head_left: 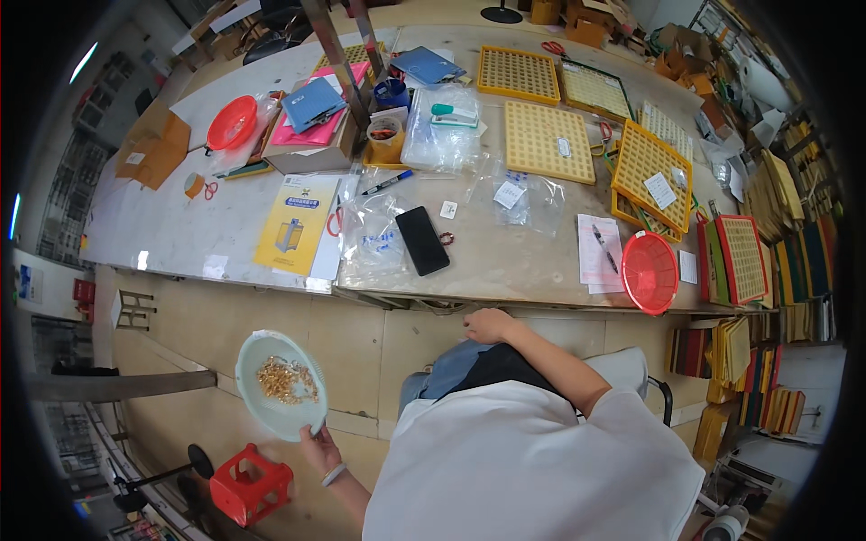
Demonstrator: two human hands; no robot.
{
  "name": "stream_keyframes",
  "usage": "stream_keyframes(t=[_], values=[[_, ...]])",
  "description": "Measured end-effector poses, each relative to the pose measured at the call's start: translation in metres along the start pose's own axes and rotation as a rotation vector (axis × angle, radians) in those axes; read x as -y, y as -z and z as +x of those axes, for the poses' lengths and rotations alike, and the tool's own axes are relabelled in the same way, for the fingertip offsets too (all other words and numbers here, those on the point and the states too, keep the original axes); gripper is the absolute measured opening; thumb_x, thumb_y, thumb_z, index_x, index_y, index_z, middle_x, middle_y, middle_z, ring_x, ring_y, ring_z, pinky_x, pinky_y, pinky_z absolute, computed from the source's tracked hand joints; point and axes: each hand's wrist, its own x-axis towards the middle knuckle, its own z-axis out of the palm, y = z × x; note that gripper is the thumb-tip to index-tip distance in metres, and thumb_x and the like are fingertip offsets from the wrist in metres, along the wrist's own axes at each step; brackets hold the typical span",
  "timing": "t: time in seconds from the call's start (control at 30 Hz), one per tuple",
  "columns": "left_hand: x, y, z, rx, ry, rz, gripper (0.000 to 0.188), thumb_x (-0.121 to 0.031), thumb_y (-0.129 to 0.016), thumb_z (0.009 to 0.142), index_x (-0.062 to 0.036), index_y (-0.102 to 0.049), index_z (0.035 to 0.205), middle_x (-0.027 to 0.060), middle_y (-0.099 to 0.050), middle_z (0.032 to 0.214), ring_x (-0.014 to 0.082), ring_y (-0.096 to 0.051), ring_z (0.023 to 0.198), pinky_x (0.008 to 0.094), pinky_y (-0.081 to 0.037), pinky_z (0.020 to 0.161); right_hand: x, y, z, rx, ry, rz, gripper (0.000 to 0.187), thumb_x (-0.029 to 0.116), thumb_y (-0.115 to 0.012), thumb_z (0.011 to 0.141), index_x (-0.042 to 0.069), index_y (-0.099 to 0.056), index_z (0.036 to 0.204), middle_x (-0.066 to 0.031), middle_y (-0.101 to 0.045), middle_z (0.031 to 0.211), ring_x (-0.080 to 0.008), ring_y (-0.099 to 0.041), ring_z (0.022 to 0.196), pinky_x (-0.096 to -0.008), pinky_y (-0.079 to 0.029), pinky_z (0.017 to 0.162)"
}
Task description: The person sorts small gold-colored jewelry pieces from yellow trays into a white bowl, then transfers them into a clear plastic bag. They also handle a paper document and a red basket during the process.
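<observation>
My left hand (318, 448) grips the near rim of a pale green plastic basket (281, 345), thumb over the edge. The basket is held out over the floor to the left, away from the table. Inside it lies a loose heap of small gold-coloured pieces (287, 380), too small to make out singly. My right hand (488, 325) rests on my leg, close to the table's front edge. Its fingers bend downward and are mostly hidden, and no object shows in it.
Below the basket stands a red plastic stool (251, 485). A grey metal bar (122, 386) reaches in from the left. On the table (532, 261) lie a black phone (422, 241), a yellow booklet (293, 225), a red basket (649, 272) and yellow gridded trays (548, 142).
</observation>
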Motion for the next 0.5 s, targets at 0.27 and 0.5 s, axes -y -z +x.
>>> stream_keyframes(t=[0.27,0.5], values=[[-0.019,0.040,0.004,-0.057,-0.036,0.053,0.031,-0.012,-0.053,0.080,0.0025,-0.050,0.107,0.0065,-0.060,0.093,0.0124,-0.060,0.078,0.0196,-0.052,0.064,0.039,-0.011,0.008,0.030,-0.035,-0.020,0.036,0.029,-0.053,0.079,0.006,-0.059,0.105,-0.0168,-0.062,0.099,-0.0330,-0.058,0.093,-0.0417,-0.046,0.081],[-0.012,0.036,0.021,-0.024,0.051,-0.007,0.026,-0.010,-0.053,0.080,0.0013,-0.052,0.102,0.0044,-0.062,0.087,0.0108,-0.061,0.071,0.0155,-0.048,0.050,0.032,-0.008,0.008,0.019,-0.098,0.007,0.033,0.029,-0.052,0.079,0.006,-0.060,0.102,-0.0168,-0.062,0.098,-0.0334,-0.059,0.092,-0.0425,-0.046,0.080]])
